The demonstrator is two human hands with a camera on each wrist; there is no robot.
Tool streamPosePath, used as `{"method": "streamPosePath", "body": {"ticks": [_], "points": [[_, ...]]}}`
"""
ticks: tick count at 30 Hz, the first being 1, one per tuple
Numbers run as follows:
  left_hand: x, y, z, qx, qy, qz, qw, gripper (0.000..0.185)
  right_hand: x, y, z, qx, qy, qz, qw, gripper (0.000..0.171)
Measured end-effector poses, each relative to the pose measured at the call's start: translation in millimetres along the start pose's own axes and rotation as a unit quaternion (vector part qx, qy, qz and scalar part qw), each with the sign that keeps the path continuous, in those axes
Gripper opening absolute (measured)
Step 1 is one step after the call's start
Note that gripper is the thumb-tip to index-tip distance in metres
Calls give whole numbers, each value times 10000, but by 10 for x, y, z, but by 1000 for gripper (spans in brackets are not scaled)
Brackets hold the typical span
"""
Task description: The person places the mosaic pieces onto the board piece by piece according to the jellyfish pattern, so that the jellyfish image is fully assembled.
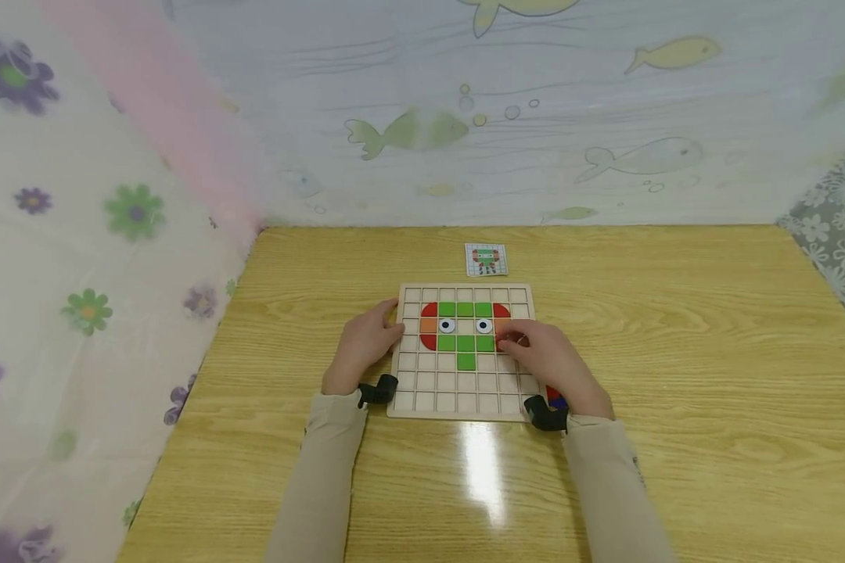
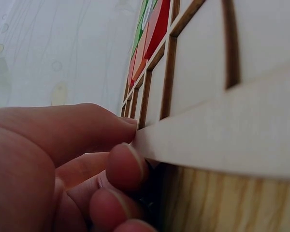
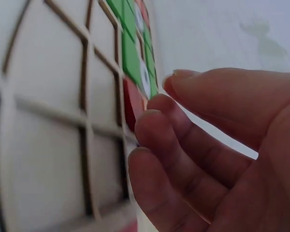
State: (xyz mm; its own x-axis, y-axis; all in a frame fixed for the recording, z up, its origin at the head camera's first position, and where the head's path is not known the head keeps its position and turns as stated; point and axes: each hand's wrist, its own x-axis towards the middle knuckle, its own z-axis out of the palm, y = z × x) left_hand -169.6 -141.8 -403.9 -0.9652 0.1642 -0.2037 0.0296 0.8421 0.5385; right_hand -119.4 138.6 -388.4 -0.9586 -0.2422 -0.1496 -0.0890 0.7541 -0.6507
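A pale wooden grid board [image 1: 426, 403] lies on the table with colored tiles set in its cells. Green square tiles [image 1: 466, 361] form two rows and a stem, between red rounded corner pieces [image 1: 429, 342] and orange squares [image 1: 429, 324]. Two round eye tiles [image 1: 447, 325] sit in the middle row. My left hand [image 1: 366, 340] holds the board's left edge, thumb and curled fingertips against the rim. Over the right side, my right hand [image 1: 551, 361] has bent fingers beside a red corner piece [image 3: 132, 104] in its cell; nothing shows between thumb and fingers.
A small pattern card [image 1: 486, 259] with a similar colored figure lies behind the board. Red and blue pieces [image 1: 555, 397] lie right of the board, partly hidden by the right wrist. A fish-patterned curtain [image 1: 422, 172] hangs along the table's far edge.
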Motion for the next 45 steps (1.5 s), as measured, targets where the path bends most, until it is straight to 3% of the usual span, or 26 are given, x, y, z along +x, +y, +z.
{"method": "streamPosePath", "body": {"ticks": [6, 15, 19, 26, 34, 45], "points": [[-2, -13, -4, -57, 0, -55, 10000, 53, -30, 146, -143, 224, 4, 416, 9989, 20], [1, -39, 30, -113, -17, -80, 9999, 53, -132, 378, -271, -230, -48, 517, 9984, 20], [5, -39, 46, -136, -21, -91, 9999, 53, -173, 445, -322, -71, -326, 504, 9982, 21], [8, -32, 44, -113, 37, -36, 9999, 53, -196, 454, -380, 382, -819, 454, 9949, 34], [17, -15, 29, -86, 1, -41, 10000, 53, -176, 454, -356, 159, -762, 415, 9961, 27], [23, -39, 44, -81, 21, -56, 9999, 53, -178, 451, -355, 339, -817, 517, 9947, 22]]}}
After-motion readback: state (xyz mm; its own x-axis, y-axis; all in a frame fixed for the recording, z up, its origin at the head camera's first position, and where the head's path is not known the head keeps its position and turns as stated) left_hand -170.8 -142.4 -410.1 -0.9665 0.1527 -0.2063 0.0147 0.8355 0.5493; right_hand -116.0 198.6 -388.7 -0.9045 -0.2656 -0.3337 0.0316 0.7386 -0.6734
